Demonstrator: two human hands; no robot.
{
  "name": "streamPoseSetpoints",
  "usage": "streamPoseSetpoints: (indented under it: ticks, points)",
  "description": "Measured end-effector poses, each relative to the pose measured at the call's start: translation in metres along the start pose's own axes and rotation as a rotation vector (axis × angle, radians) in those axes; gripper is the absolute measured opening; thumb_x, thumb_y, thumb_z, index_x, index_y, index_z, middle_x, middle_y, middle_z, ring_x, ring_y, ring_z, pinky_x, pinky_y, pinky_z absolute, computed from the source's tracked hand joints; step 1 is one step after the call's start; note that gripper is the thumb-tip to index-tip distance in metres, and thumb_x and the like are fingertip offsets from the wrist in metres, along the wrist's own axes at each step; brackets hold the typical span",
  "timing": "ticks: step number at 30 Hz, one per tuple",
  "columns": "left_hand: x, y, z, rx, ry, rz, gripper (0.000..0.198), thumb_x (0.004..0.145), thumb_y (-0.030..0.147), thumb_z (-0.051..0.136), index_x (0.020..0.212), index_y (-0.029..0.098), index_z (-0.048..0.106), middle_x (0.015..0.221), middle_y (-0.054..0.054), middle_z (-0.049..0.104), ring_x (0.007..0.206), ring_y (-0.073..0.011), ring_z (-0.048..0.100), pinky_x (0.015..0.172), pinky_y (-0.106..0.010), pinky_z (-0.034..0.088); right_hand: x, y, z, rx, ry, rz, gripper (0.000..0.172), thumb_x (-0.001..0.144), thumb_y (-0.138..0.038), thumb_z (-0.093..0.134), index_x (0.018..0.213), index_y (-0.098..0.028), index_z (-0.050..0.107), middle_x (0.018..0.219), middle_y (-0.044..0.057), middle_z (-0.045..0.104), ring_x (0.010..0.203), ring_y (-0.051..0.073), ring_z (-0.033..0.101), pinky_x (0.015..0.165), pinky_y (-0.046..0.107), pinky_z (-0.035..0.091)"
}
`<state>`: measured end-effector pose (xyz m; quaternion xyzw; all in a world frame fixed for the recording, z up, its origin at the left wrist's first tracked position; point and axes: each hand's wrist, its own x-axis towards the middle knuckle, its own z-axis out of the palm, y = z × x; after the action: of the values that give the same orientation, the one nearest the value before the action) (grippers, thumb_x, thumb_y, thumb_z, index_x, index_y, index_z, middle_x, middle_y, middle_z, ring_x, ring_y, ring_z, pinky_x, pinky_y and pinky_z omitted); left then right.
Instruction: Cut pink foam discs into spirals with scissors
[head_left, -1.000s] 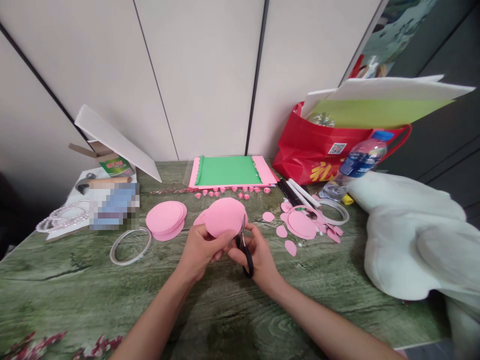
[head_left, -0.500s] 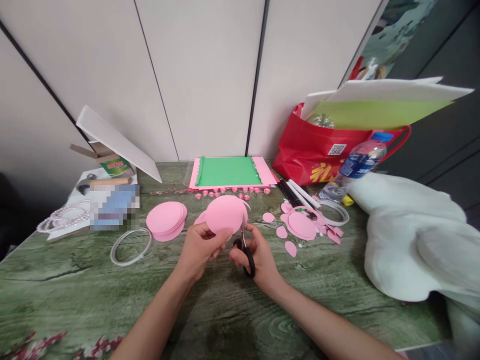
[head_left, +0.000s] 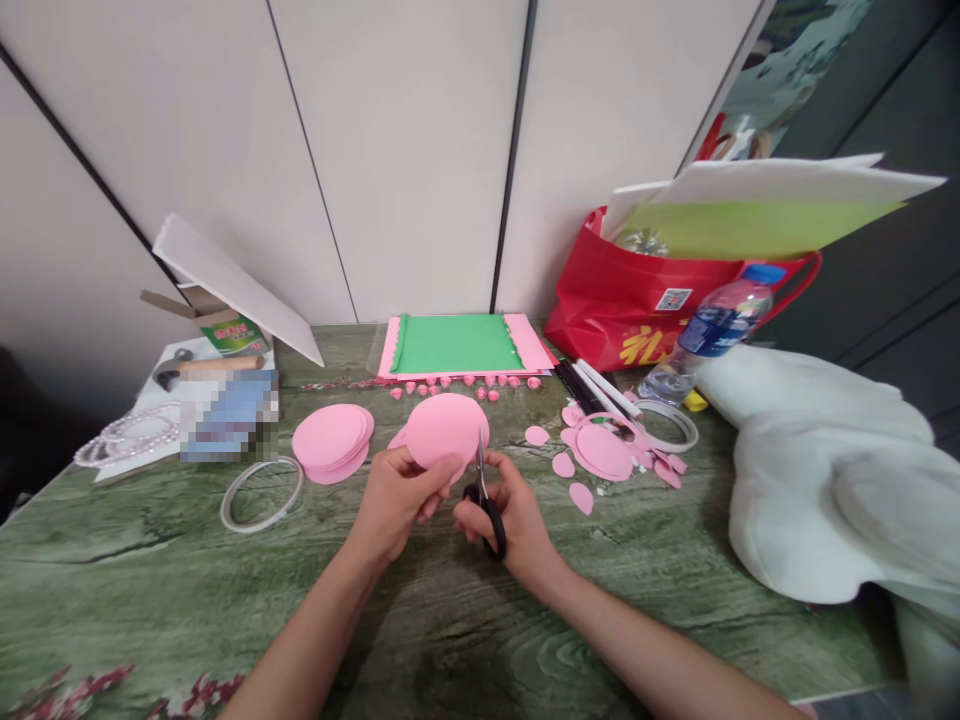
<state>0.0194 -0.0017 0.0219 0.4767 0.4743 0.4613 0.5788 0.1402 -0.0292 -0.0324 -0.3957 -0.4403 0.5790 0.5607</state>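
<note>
a pink paper disc (head_left: 444, 428) is held by the left hand (head_left: 396, 505), its near edge pinched between the thumb, laid on top, and the fingers curled beneath; no gap is left there beyond the paper's thickness. more pink paper is partly shown behind the disc. a pair of black-handled scissors (head_left: 493, 518) is gripped by the right hand (head_left: 519, 520), whose fingers are bent around the handles. the blades are pointed away from the body and are set at the disc's right edge, just beyond the right fingertips; how far they are parted cannot be told.

to the left of the left fingers, a stack of pink discs (head_left: 330, 436) is laid on the counter (head_left: 187, 610), and nearer the body a tape ring (head_left: 225, 508) is set down flat. to the right of the right fingers, loose pink petals (head_left: 581, 498) are scattered beside a heap of pink cutouts (head_left: 604, 452). beyond both hands' fingers, small pink buds (head_left: 433, 389) are lined up in front of a green sheet (head_left: 457, 342). farther off to the right of the fingers, a bottle (head_left: 709, 330) is seen leaning in front of a red bag (head_left: 589, 310).
</note>
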Motion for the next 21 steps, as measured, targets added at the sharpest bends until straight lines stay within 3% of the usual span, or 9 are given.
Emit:
streamPoseSetpoints:
  ticks: [8,21]
  points:
    - [0.0005,-0.0028,-0.0020,0.064,-0.037,0.005,0.025,0.061,0.029,0.072,0.053,0.012,0.056,0.040,0.004,0.049,0.031,-0.0024,0.033,0.032,-0.017,0.018,0.0024,-0.0070,-0.0014,0.041,0.000,-0.059,0.053,0.061,-0.034,0.075,0.098,-0.023,0.038,0.059,-0.009,0.050,0.050,0.009,0.043,0.048,0.021,0.033]
    - [0.0008,-0.0022,-0.0021,0.031,-0.031,0.013,0.027,0.061,0.032,0.073,0.054,0.012,0.055,0.041,0.005,0.047,0.032,-0.0021,0.032,0.033,-0.017,0.017,0.0025,-0.0042,-0.0028,-0.007,0.028,-0.044,0.051,0.062,-0.039,0.072,0.097,-0.023,0.039,0.054,-0.008,0.055,0.042,0.008,0.042,0.042,0.019,0.031]
